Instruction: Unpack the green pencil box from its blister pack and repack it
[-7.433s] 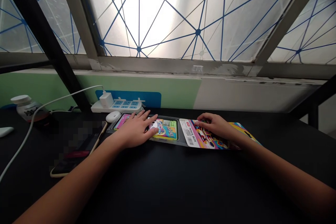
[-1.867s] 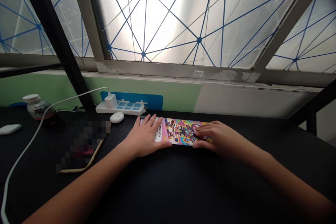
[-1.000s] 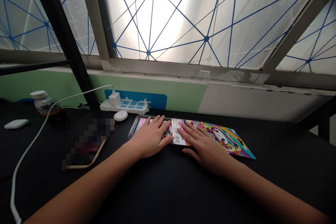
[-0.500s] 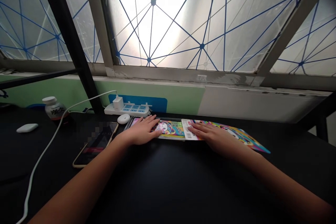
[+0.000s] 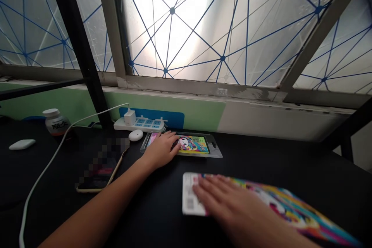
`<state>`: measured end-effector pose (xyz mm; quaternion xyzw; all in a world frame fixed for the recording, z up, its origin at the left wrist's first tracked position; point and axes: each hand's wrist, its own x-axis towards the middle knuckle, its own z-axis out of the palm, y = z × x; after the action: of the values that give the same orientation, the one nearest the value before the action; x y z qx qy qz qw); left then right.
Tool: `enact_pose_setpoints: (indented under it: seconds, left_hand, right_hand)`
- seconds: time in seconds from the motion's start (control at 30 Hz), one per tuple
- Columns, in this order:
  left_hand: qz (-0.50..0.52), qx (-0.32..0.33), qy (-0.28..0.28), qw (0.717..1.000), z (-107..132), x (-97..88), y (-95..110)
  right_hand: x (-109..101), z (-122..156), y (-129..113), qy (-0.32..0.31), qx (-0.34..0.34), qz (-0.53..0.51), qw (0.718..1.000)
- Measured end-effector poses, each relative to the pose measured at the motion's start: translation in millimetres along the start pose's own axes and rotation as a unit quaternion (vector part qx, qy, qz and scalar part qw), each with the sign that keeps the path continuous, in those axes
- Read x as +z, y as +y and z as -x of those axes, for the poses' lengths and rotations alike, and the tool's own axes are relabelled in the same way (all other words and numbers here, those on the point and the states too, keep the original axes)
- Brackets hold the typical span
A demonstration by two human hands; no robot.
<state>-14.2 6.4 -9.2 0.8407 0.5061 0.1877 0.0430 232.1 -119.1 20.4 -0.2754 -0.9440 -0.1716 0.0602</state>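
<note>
My left hand [image 5: 163, 148] rests on a clear plastic package [image 5: 215, 152] near the back of the desk. Its fingers are stretched out over the left part, and a brightly printed cartoon item [image 5: 197, 144] shows inside the plastic. Closer to me, my right hand [image 5: 229, 201] has hold of a colourful cartoon backing card [image 5: 276, 201] with a white barcode end [image 5: 188, 197]. The fingers lie across the card's top; the thumb is hidden. Whether the card touches the desk or hangs just above it, I cannot tell.
A phone [image 5: 116, 172] lies left of my left forearm, with a white round case [image 5: 136, 135] behind it. A power strip [image 5: 149, 124] with a plugged-in charger [image 5: 130, 117] stands by the wall. A white cable [image 5: 43, 176] runs past a bottle [image 5: 56, 124] and a white oblong object [image 5: 22, 144].
My right hand has drawn the card toward me, away from the plastic package, uncovering the package's right end. My left hand has stayed on the package.
</note>
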Motion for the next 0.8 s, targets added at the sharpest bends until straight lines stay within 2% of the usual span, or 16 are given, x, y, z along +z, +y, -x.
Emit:
enact_pose_setpoints:
  seconds: [0.07, 0.13, 0.2, 0.33, 0.53, 0.8]
  left_hand:
    - [-0.001, 0.002, 0.010, 1.000, 0.7, 4.3, 8.9]
    - [-0.001, 0.010, 0.010, 1.000, 2.2, 7.3, 17.4]
    - [-0.003, 0.019, 0.003, 1.000, 3.9, 9.3, 23.5]
    - [-0.008, 0.030, -0.019, 0.999, 5.2, 12.1, 25.9]
    - [-0.008, 0.046, -0.035, 0.998, 3.7, 10.9, 19.8]
    - [0.004, 0.097, -0.066, 0.993, 3.3, -8.9, 6.1]
  right_hand:
    - [15.4, -9.4, -25.8, 0.019, -0.021, -0.023, 0.999]
    - [30.0, -25.2, -35.7, -0.003, -0.022, -0.063, 0.998]
    - [40.6, -44.8, -32.7, -0.021, 0.004, -0.117, 0.993]
    - [50.6, -74.1, -14.9, -0.004, 0.054, -0.246, 0.968]
    - [51.9, -71.9, -3.0, -0.002, 0.042, -0.332, 0.942]
    - [47.8, -68.1, 4.7, 0.002, 0.009, -0.338, 0.941]
